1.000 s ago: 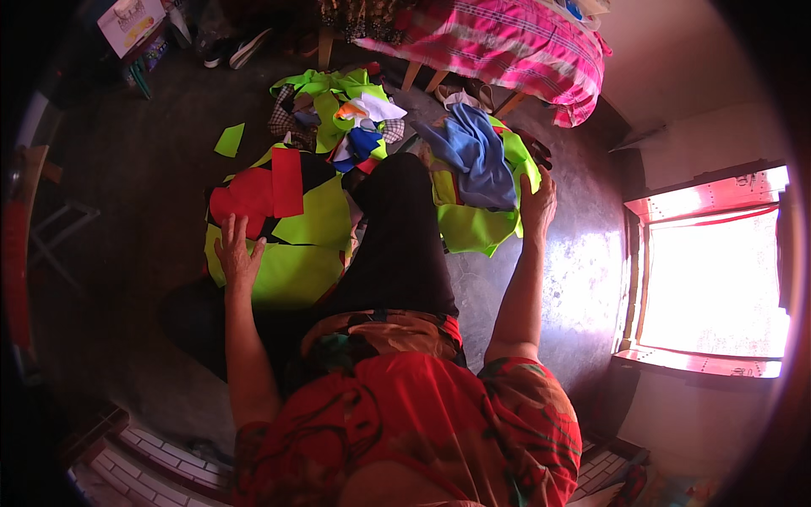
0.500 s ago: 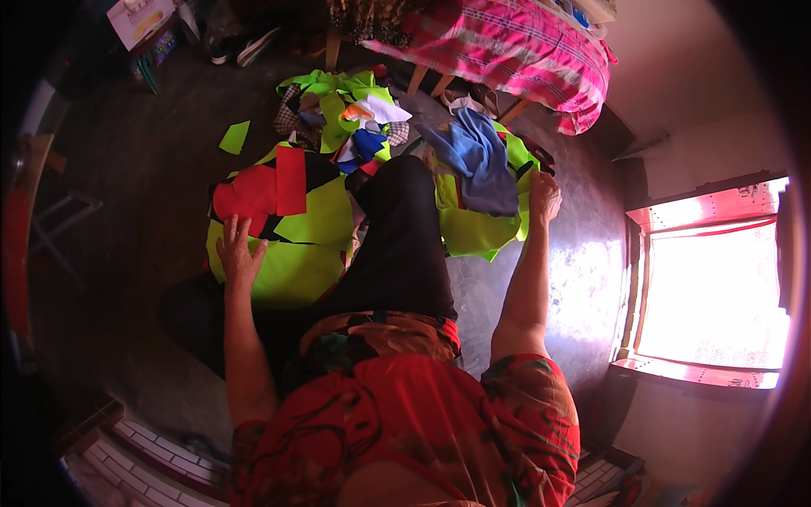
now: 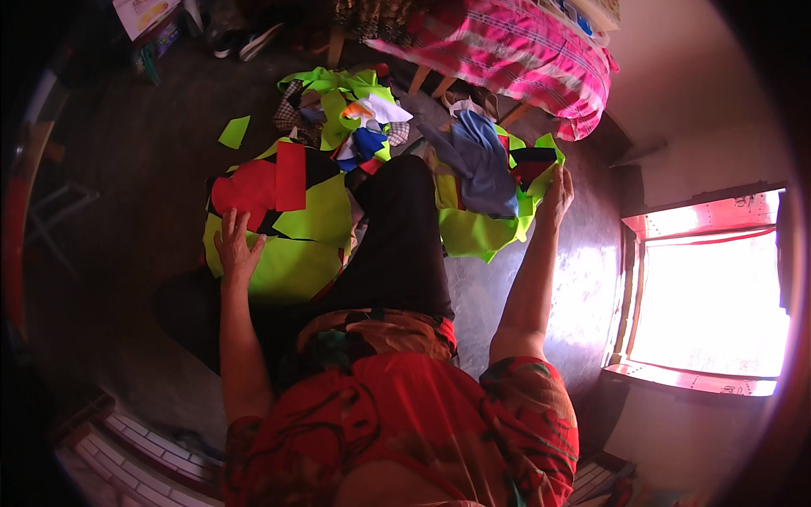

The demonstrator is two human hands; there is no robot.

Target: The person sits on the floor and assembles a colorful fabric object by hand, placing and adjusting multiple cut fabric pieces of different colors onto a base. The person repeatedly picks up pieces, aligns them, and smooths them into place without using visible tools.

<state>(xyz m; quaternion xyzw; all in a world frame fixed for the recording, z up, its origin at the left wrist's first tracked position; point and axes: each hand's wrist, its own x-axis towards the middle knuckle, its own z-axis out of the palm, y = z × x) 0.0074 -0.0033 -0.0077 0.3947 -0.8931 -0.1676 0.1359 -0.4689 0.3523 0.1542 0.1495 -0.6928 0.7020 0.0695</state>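
- Where the right pile ends, right of centre in the frame, the right hand (image 3: 557,199) has its fingertips at the edge of lime-green cloth (image 3: 477,234); whether they pinch it, I cannot tell.
- The left hand (image 3: 240,255), left of centre, is spread with its fingers apart, resting on a lime-green sheet (image 3: 296,269), its fingertips just beside a rounded red piece (image 3: 243,193).
- A straight-sided red strip (image 3: 290,176) lies beside that rounded piece, on top of black cloth (image 3: 321,171) and more lime-green fabric.
- In the right pile, a rumpled blue-grey cloth (image 3: 483,160) lies over the lime-green cloth, and a dark piece (image 3: 534,155) shows just above the right hand.
- Between the two piles, a dark-trousered leg (image 3: 397,245) reaches up the middle of the frame.
- Above it, at upper centre, a mixed heap holds a white piece (image 3: 387,109), a blue piece (image 3: 366,145) and lime-green scraps (image 3: 317,81).
- A lone green scrap (image 3: 234,132) lies on the dark floor (image 3: 152,228) at upper left.
- Dark shoes (image 3: 260,40) stand near the top left edge.
- A pink checked cloth (image 3: 515,59) drapes down at upper right.
- A bright window (image 3: 710,304) fills part of the right side.
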